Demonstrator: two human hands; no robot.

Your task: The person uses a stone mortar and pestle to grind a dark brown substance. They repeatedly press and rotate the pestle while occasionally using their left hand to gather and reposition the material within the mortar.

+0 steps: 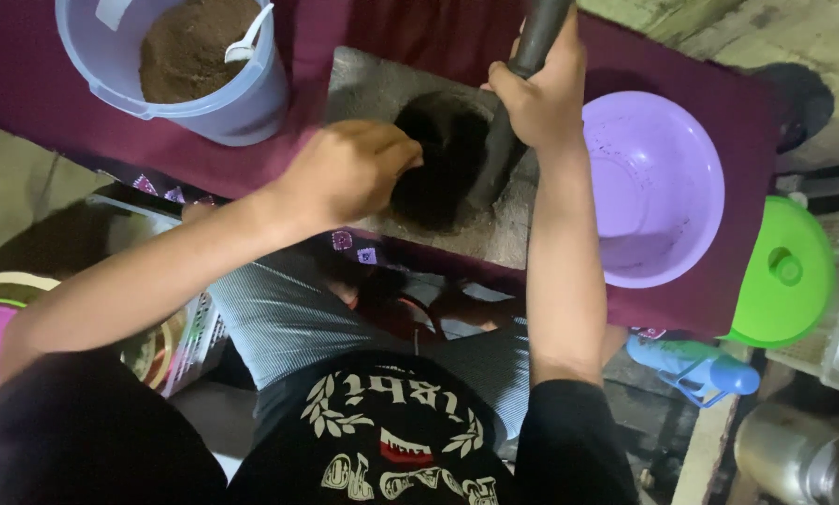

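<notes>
Now right hand [536, 93] grips one pestle [518, 103]; left hand [349, 173], curled, touches one stone mortar [438, 159].

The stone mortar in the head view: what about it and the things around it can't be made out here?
- Inside of the stone mortar: too dark to see.
- Left hand fingertips: curled over the hollow, hidden.
- Dark pestle: top cut by the upper edge, tip lost in shadow; right hand covers its middle.
- White bucket of brown powder: cut off by the top edge.
- Purple bowl: specks inside too small to identify.
</notes>
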